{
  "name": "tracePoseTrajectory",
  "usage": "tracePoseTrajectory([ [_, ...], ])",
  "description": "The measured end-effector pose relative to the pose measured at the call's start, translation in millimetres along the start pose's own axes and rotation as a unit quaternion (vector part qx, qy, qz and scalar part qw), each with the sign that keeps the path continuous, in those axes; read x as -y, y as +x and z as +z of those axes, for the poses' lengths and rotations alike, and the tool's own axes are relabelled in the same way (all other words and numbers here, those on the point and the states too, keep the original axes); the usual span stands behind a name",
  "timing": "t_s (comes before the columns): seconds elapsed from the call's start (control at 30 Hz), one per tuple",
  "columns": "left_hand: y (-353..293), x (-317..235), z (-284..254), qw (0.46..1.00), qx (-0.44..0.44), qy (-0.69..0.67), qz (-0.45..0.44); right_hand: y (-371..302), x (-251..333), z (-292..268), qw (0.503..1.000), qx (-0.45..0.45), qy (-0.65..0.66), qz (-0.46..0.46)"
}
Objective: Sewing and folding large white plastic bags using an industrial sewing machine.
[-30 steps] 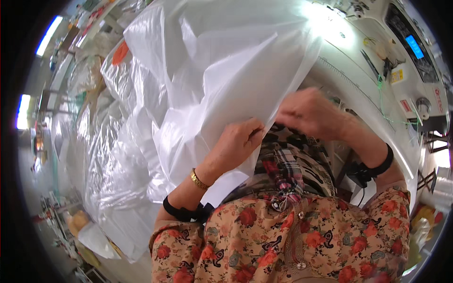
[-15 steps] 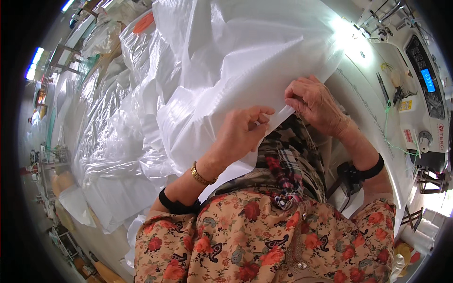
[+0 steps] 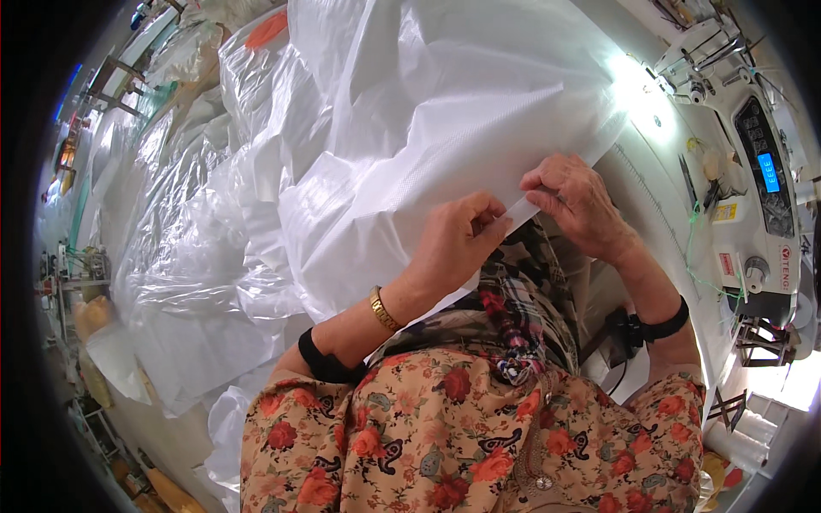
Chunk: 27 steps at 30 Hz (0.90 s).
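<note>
- Beyond the lap (image 3: 547, 274) spreads a broad, white, textured plastic sheet (image 3: 479, 128).
- The left hand (image 3: 466, 232), looser a moment ago, now pinches its near edge (image 3: 522, 210); the right hand (image 3: 575, 203) pinches just beside, so the part between them seems steadied.
- To the left, crinkled clear plastic film (image 3: 188, 248); whether it wraps anything, I cannot tell.

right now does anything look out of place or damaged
No spill or clear damage shows. Loose green thread trailing beside the white machine looks untidy, and an orange piece stands out in colour by the shiny clear plastic. The white sheet is rumpled, its edge held by left hand and right hand.
</note>
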State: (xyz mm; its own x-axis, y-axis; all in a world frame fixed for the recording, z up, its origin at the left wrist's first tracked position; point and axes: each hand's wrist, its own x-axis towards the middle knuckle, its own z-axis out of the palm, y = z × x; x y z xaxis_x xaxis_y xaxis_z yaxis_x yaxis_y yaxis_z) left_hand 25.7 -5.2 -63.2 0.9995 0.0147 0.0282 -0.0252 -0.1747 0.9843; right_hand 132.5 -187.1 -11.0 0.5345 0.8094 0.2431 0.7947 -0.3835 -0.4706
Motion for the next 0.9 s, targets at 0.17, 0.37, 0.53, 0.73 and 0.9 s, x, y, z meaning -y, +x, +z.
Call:
tracePoseTrajectory([
  [0.17, -6.4, -1.1, -5.3, 0.998, -0.004, 0.056, 0.036, 0.2, 1.9, -3.0, 0.997, 0.026, 0.049, 0.045],
  [0.37, -14.9, -12.2, -7.1, 0.998, -0.020, -0.055, -0.005, -0.4, 3.4, -5.2, 0.996, 0.026, 0.066, 0.056],
  [0.53, -17.6, -15.8, -4.0, 0.994, -0.008, -0.102, -0.027, -0.7, 3.7, -6.5, 0.999, 0.027, 0.015, 0.019],
  [0.73, -11.0, -12.3, 3.8, 0.995, -0.062, 0.019, 0.074, -3.5, 3.3, -4.9, 0.995, 0.017, -0.086, -0.051],
  [0.9, -6.9, -14.1, 5.5, 0.988, -0.102, 0.068, 0.097, -3.1, 4.4, -5.1, 0.994, 0.005, -0.094, -0.055],
])
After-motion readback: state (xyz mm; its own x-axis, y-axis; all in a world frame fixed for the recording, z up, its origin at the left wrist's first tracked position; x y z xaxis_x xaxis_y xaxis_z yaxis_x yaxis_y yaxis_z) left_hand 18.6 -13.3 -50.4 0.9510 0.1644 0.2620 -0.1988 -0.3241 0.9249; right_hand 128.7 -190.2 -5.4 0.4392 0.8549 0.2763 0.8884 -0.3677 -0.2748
